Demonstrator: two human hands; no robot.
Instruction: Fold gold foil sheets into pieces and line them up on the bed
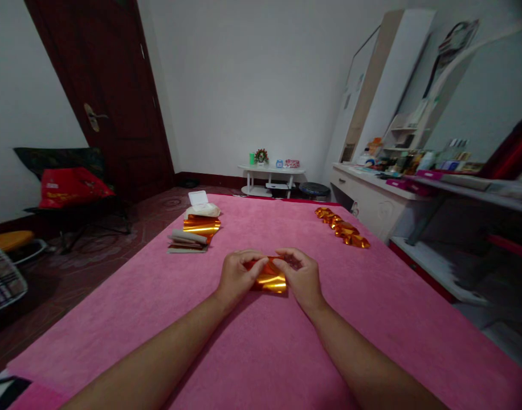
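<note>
Near the middle of the pink-covered table (192, 336), a shiny orange-gold foil sheet (273, 281) is pinched at its far edge between both my hands. My left hand (240, 274) has thumb and fingers closed on the sheet's left side. My right hand (302, 277) grips its upper right part, thumb inward. What the fingers cover at the far edge is hidden. To the left lie a stack of gold foil sheets (202, 226) and some grey folded pieces (188, 238). A row of twisted gold foil pieces (345, 229) lies at the far right.
Behind the foil stack sits a whitish bundle (202, 210) with a white open flap (198, 197). A dresser (372, 191) crowded with bottles stands along the right. A chair with a red bag (73, 187) is at the left, and a small white table (265, 169) stands by the wall.
</note>
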